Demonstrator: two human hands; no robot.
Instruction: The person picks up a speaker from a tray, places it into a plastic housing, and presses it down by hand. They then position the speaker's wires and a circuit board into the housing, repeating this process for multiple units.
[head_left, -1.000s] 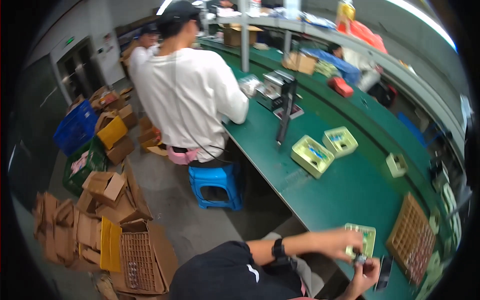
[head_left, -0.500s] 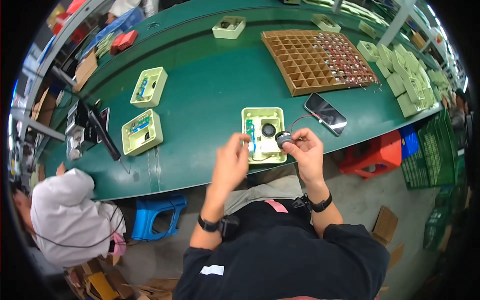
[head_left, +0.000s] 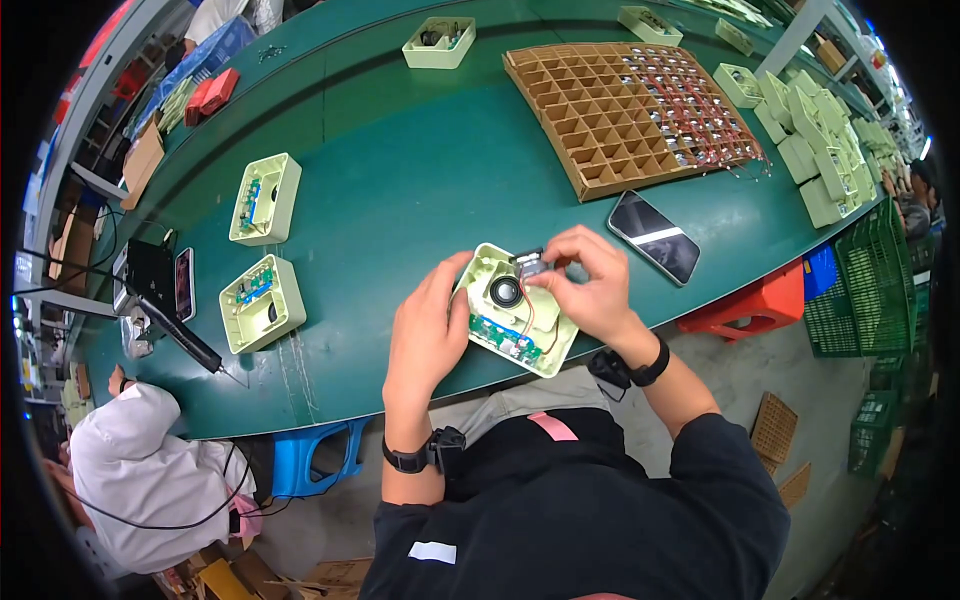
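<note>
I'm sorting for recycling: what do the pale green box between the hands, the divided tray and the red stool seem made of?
Box: likely matte plastic, given its smooth moulded-looking walls, rounded corners. Tray: probably dull brown cardboard, going by its thin crossing strips. Stool: apparently smooth plastic, from its even colour.

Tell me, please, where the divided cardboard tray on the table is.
In the head view, the cardboard tray lies at upper right on the green table, beyond the right hand and phone, left of the piled cases.
</note>
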